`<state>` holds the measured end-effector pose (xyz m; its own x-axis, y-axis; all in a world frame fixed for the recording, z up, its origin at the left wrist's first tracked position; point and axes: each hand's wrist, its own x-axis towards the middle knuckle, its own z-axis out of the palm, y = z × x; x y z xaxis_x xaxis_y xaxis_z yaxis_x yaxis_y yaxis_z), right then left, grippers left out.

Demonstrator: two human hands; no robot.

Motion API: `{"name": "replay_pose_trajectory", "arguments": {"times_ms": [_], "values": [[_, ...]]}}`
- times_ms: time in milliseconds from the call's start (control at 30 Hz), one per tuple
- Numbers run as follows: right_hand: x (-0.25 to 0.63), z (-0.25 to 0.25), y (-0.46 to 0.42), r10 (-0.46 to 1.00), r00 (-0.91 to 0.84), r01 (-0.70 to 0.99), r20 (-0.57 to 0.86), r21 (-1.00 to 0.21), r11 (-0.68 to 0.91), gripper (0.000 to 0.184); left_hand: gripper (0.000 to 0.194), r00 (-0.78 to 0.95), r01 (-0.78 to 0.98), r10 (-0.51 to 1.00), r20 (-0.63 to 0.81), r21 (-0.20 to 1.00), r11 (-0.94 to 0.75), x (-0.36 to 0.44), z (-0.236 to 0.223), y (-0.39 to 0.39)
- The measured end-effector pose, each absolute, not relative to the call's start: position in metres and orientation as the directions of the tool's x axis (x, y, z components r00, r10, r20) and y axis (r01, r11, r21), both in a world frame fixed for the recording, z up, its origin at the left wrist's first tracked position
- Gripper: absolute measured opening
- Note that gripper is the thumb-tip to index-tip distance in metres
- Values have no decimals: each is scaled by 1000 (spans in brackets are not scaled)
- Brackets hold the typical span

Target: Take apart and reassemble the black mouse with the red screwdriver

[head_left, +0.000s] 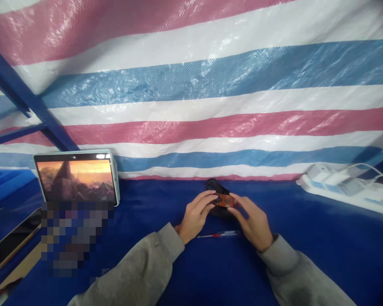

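Note:
Between my two hands is a small orange-brown circuit board (225, 200) with dark parts on its left end. My left hand (196, 214) pinches the board's left end with thumb and fingers. At the other end, my right hand (252, 219) grips its right edge the same way. Behind and under the board lies a black object (213, 184), partly covered, whose kind I cannot make out. A screwdriver (221, 234) with a red and clear blue handle rests on the blue table surface (217, 272) just below the hands, its tip pointing left.
On the left a tablet (76, 178) stands upright, showing a picture. Near it lie a phone (14, 240) and a blue tray (9, 183). A white power strip (347, 187) with plugs and cables sits at right. Striped sheeting (191, 123) hangs behind the table.

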<state>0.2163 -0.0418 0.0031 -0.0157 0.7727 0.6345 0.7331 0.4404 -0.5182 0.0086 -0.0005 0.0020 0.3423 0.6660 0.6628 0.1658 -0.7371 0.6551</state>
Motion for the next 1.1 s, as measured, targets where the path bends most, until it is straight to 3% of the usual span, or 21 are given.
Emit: {"name": "replay_pose_trajectory", "arguments": {"times_ms": [133, 267, 400, 533, 700, 800, 1100], "values": [[215, 5, -42, 794, 6, 715, 608, -558, 421, 38, 27, 323, 148, 692, 646, 687, -711, 8, 5, 0], [212, 13, -45, 821, -2, 704, 572, -582, 408, 33, 35, 296, 94, 778, 553, 794, -600, 8, 4, 2], [208, 20, -47, 845, -2, 697, 534, -606, 384, 42, 31, 321, 54, 809, 492, 843, -535, 10, 4, 5], [206, 20, -47, 854, -10, 685, 520, -619, 385, 43, 44, 367, 60, 774, 515, 818, -573, 11, 5, 7], [209, 13, -46, 848, 8, 680, 530, -625, 384, 30, 37, 354, 148, 774, 524, 786, -600, 11, 8, 4], [210, 10, -45, 805, 12, 693, 594, -585, 421, 41, 35, 346, 161, 758, 552, 761, -628, 10, 10, 3], [211, 9, -46, 760, -71, 730, 646, -485, 482, 38, 32, 349, 220, 757, 552, 737, -639, 10, 5, 1]]}}
